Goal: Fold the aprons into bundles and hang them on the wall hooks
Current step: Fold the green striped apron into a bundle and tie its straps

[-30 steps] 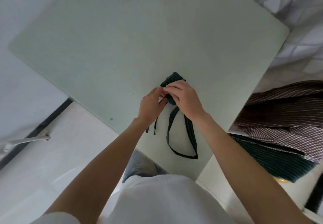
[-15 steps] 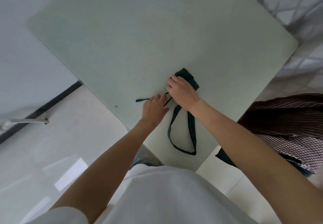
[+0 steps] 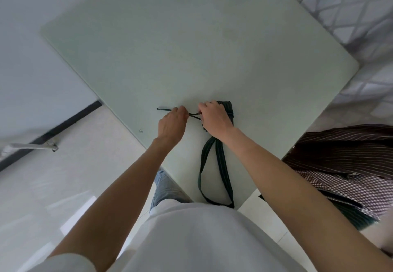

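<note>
Both hands work the tie strings of a folded apron bundle on the table.

The left hand point(image 3: 172, 123) pinches a thin tie string point(image 3: 163, 109) out leftward; the right hand point(image 3: 213, 118), fingers curled, grips the dark green striped apron bundle point(image 3: 228, 110) near the pale table point(image 3: 191, 38) edge, neck loop point(image 3: 214, 174) trailing toward the person.

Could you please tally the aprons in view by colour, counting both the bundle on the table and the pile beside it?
Green striped aprons: 2, the bundle and one at the pile's bottom
Brown striped aprons: 1
Checked aprons: 1
Total: 4
</note>
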Action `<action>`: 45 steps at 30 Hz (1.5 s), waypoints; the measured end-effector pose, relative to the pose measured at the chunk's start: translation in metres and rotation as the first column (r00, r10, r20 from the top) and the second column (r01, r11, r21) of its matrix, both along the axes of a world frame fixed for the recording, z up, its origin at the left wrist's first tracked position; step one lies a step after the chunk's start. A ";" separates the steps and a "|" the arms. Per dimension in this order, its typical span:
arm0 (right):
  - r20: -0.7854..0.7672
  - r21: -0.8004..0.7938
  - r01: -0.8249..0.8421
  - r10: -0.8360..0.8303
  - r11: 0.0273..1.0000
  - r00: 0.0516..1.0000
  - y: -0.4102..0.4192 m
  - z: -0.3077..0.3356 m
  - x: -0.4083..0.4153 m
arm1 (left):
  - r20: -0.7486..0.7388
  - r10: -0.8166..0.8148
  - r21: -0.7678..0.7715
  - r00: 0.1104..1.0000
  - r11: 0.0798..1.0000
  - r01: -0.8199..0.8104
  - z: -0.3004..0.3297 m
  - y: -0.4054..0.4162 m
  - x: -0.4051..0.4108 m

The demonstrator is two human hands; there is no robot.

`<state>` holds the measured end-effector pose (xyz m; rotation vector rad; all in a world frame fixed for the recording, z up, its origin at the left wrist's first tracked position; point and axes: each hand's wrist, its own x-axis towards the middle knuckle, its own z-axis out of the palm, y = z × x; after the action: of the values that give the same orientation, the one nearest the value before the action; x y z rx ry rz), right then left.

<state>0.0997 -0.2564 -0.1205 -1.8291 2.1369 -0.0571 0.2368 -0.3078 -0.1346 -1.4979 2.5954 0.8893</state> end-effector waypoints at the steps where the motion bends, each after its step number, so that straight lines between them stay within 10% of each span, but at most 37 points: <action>1: 0.037 0.003 0.028 -0.028 1.000 0.999 0.001 -0.001 -0.001 | -0.028 0.014 0.004 1.000 1.000 -0.014 0.002 0.000 -0.003; 8: 0.353 0.041 0.138 -0.144 0.990 0.925 0.006 0.002 -0.009 | -0.435 0.278 0.198 0.856 0.957 -0.210 0.013 -0.003 -0.016; 15: 0.490 0.086 0.075 -0.108 0.993 0.865 0.002 0.024 -0.026 | -0.412 0.302 0.537 0.860 0.843 -0.039 -0.002 0.004 -0.013; 28: 0.040 -0.234 -0.031 0.042 0.972 0.998 0.013 -0.003 -0.002 | -0.433 0.371 0.626 0.822 0.779 -0.022 -0.007 0.004 -0.006; 40: 0.249 -0.363 0.048 0.048 0.931 0.967 0.031 -0.004 -0.009 | -0.443 -0.004 0.478 0.897 0.845 0.240 -0.005 -0.017 -0.001; 45: 0.321 -0.365 0.126 -0.002 0.922 0.947 0.031 -0.005 -0.008 | -0.133 -0.340 0.178 0.931 0.916 0.360 0.000 -0.027 -0.007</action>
<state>0.0915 -0.2254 -0.1255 -1.7910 2.0547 -0.7819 0.2300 -0.3344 -0.1342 -0.9194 2.6230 1.1579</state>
